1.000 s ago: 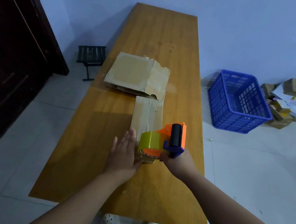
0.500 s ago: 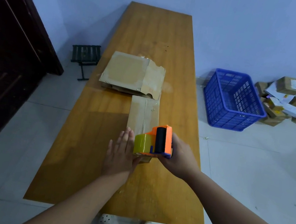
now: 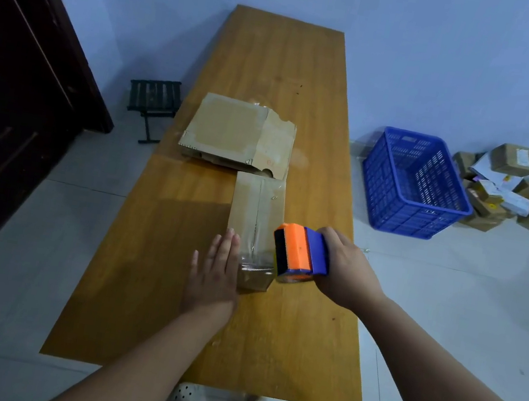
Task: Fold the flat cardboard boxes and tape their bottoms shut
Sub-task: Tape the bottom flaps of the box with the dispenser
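Since the small folded cardboard box (image 3: 255, 219) looks to be thin corrugated board with nothing inside, I judge it light and easy to shove across the smooth wooden table (image 3: 151, 251). It is probably stiff along its edges and corners but soft in the middle of each panel, where a hard press would dent it or spring the centre seam. The safest hold, to my mind, is a flat palm against a side wall close to a corner, bracing rather than squeezing (the glossy clear tape over the near end would be slick under the fingers and is best left alone). The box lies lengthwise on the table, with its far end just beside the stack of flat cardboard (image 3: 239, 134) and its taped near end towards the person. The left hand (image 3: 214, 275) lies alongside the box's left wall at that near end and touches it. Its fingers are straight, pressed together and pointing away from the person, though I cannot tell whether the palm bears on the wall or on the table. The right hand (image 3: 345, 272) is on the opposite side, its fingers curled round the blue handle of the orange tape dispenser (image 3: 300, 252). The dispenser sits at the box's near right corner, so the box is flanked by both hands.
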Demonstrator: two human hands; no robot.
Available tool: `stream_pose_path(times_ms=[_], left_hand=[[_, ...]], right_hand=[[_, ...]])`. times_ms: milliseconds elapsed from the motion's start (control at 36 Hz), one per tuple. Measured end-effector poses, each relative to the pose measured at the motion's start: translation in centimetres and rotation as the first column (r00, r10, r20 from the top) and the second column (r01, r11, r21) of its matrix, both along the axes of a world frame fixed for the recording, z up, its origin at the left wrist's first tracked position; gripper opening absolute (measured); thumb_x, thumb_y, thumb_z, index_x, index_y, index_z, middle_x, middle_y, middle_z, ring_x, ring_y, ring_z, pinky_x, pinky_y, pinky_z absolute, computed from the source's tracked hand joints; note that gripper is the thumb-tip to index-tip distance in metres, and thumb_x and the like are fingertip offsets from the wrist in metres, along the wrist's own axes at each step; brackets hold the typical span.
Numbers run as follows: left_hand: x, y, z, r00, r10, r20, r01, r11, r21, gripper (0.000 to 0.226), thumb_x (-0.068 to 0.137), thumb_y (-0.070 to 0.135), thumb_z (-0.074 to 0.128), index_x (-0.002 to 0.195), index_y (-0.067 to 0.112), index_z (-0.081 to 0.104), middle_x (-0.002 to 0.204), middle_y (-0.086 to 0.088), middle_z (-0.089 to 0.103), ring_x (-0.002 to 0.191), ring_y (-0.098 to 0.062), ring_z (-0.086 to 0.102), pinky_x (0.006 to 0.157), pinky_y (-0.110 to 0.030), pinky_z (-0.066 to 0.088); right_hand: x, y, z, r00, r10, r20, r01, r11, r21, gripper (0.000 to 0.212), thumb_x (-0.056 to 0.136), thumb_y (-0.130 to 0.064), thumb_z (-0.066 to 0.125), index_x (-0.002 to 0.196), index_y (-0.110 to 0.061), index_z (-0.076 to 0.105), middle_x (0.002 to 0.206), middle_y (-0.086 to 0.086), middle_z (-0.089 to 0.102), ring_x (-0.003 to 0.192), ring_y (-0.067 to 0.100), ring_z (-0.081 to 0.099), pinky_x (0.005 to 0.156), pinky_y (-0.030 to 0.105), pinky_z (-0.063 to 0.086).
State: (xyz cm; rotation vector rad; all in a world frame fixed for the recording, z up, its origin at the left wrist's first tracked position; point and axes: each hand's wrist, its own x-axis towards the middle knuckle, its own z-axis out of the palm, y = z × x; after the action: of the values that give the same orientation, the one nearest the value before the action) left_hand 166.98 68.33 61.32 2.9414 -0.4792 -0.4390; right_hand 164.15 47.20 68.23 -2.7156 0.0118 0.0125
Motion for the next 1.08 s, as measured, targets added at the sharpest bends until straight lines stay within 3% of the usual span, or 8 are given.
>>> stream_pose_path(times_ms=[222, 333, 528, 750, 833, 889, 1000, 1083], left_hand=[[0.0, 0.3, 0.1, 1.0, -0.019, 0.019, 0.019, 1.0, -0.02, 0.086, 0.095, 0.02, 0.041, 0.14, 0.02, -0.033, 0.143, 0.004, -0.04, 0.142, -0.018, -0.023, 0.116, -0.045, -0.002], [0.1, 0.3, 0.1, 1.0, -0.019, -0.003, 0.019, 1.0, -0.023, 0.086, 0.095, 0.019, 0.043, 0.143, 0.02, -0.029, 0.143, 0.005, -0.04, 0.142, -0.018, -0.023, 0.117, -0.045, -0.001], [0.2, 0.3, -0.2, 1.0, -0.022, -0.005, 0.022, 1.0, -0.011, 0.1, 0.091, 0.015, 0.05, 0.134, 0.021, -0.04, 0.143, 0.005, -0.044, 0.139, -0.018, -0.028, 0.115, -0.045, -0.005], [0.2, 0.4, 0.2, 0.999, -0.054, 0.005, 0.053, 0.996, 0.067, 0.103, 0.09, 0.017, 0.054, 0.139, 0.017, -0.036, 0.143, 0.001, -0.045, 0.14, -0.021, -0.027, 0.118, -0.046, 0.001], [0.3, 0.3, 0.5, 0.998, -0.063, 0.009, 0.062, 0.994, 0.091, 0.097, 0.092, 0.016, 0.049, 0.139, 0.017, -0.035, 0.144, 0.0, -0.043, 0.141, -0.021, -0.025, 0.118, -0.046, 0.002], [0.4, 0.3, 0.7, 0.997, -0.082, 0.003, 0.081, 0.989, 0.121, 0.093, 0.094, 0.022, 0.047, 0.137, 0.015, -0.035, 0.148, -0.002, -0.039, 0.142, -0.022, -0.023, 0.118, -0.046, 0.001], [0.6, -0.5, 1.5, 0.994, -0.11, -0.007, 0.111, 0.989, 0.099, 0.096, 0.088, 0.068, 0.033, 0.147, 0.014, -0.021, 0.155, -0.009, -0.024, 0.144, -0.025, -0.018, 0.115, -0.046, -0.005], [0.6, -1.5, 2.2, 0.988, -0.138, -0.068, 0.142, 0.988, 0.057, 0.089, 0.078, 0.079, 0.021, 0.145, 0.037, -0.02, 0.154, -0.017, -0.022, 0.143, -0.035, -0.014, 0.115, -0.048, -0.004]], right_hand=[[-0.5, -0.4, -0.8, 0.999, -0.043, -0.012, 0.043, 0.999, 0.02, 0.037, 0.081, -0.02, 0.071, 0.109, -0.016, 0.048, 0.095, -0.003, 0.053, 0.08, 0.012, 0.055, 0.067, 0.026, 0.046], [-0.7, -1.2, -2.0, 0.995, -0.091, -0.046, 0.093, 0.994, 0.05, 0.04, 0.081, -0.019, 0.073, 0.112, -0.018, 0.048, 0.098, -0.003, 0.055, 0.082, 0.011, 0.052, 0.067, 0.022, 0.039], [-1.1, -1.9, -3.8, 0.986, -0.143, -0.083, 0.153, 0.978, 0.139, 0.038, 0.084, -0.016, 0.07, 0.114, -0.018, 0.048, 0.098, -0.004, 0.055, 0.085, 0.009, 0.051, 0.066, 0.011, 0.034], [-1.2, -2.8, -5.2, 0.981, -0.149, -0.126, 0.163, 0.98, 0.112, 0.045, 0.084, -0.026, 0.072, 0.118, -0.029, 0.042, 0.096, -0.01, 0.059, 0.084, 0.01, 0.059, 0.072, 0.028, 0.052], [-1.4, -2.7, -5.2, 0.98, -0.148, -0.133, 0.156, 0.986, 0.057, 0.049, 0.085, -0.023, 0.07, 0.124, -0.026, 0.04, 0.095, -0.011, 0.053, 0.083, 0.013, 0.057, 0.071, 0.03, 0.051], [-1.4, -2.7, -5.2, 0.98, -0.152, -0.131, 0.161, 0.986, 0.055, 0.048, 0.085, -0.02, 0.068, 0.124, -0.026, 0.04, 0.094, -0.009, 0.052, 0.082, 0.015, 0.057, 0.068, 0.03, 0.05], [-1.3, -3.3, -5.4, 0.98, -0.158, -0.122, 0.17, 0.98, 0.099, 0.046, 0.085, -0.016, 0.068, 0.121, -0.025, 0.04, 0.091, -0.005, 0.056, 0.08, 0.016, 0.058, 0.066, 0.027, 0.046], [-1.2, -3.6, -5.5, 0.979, -0.165, -0.122, 0.179, 0.977, 0.119, 0.048, 0.085, -0.016, 0.069, 0.121, -0.026, 0.04, 0.09, -0.004, 0.058, 0.081, 0.016, 0.059, 0.068, 0.025, 0.043]])
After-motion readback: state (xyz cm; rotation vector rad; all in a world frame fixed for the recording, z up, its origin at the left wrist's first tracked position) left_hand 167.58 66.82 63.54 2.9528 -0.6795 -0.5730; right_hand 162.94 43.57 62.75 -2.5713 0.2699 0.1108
